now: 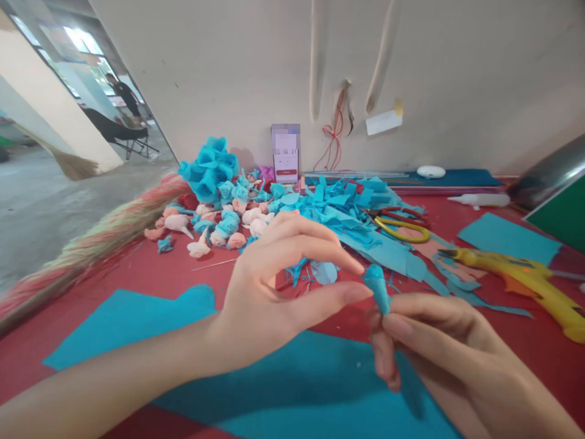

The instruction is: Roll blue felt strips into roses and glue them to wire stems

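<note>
My right hand [439, 347] pinches a small roll of blue crepe paper [377, 285] between thumb and fingers near its lower end. A loose blue paper tail hangs below that grip. My left hand [292, 286] comes in from the left, its thumb and index fingertips apart and close against the roll's upper left side. Whether they press on it is hard to tell. Beneath both hands lies a large blue crepe paper sheet [311, 390] on the red table [132, 414].
Behind my hands are paper flowers [228, 224], blue paper scraps [347, 207] and yellow-handled scissors [404, 230]. A yellow glue gun [516, 274] lies right. A phone [286, 161] leans on the wall. A straw broom [91, 256] borders the left. A person [124, 94] stands far off.
</note>
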The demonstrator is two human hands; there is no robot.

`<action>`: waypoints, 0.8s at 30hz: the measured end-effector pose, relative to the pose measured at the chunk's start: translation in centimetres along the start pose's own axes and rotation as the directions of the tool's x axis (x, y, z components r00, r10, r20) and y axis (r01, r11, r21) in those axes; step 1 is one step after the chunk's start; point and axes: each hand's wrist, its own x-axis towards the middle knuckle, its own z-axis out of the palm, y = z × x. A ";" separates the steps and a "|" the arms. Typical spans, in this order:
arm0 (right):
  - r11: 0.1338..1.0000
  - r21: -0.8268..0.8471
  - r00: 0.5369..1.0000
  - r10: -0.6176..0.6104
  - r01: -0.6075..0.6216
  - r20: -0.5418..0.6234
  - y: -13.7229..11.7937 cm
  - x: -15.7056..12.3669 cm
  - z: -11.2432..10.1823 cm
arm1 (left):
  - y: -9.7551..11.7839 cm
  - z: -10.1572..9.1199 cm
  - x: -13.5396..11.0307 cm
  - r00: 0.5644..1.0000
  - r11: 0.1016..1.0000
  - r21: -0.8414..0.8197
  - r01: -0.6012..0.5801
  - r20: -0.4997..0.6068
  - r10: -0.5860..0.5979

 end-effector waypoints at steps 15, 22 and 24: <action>0.999 -0.012 0.999 0.045 -0.046 -0.018 -0.5 -0.5 0.2 | 0.4 -0.3 -0.5 0.990 0.993 -0.035 0.112 0.093 -0.109; 0.951 -0.309 0.985 -0.038 -0.017 -0.171 -1.6 -0.3 0.5 | 0.4 0.0 -0.3 0.963 0.944 -0.193 0.268 0.083 -0.256; 0.901 -0.435 0.965 -0.118 0.004 -0.235 -2.0 -0.4 0.6 | 0.5 0.0 0.0 0.949 0.943 -0.161 0.292 0.174 -0.264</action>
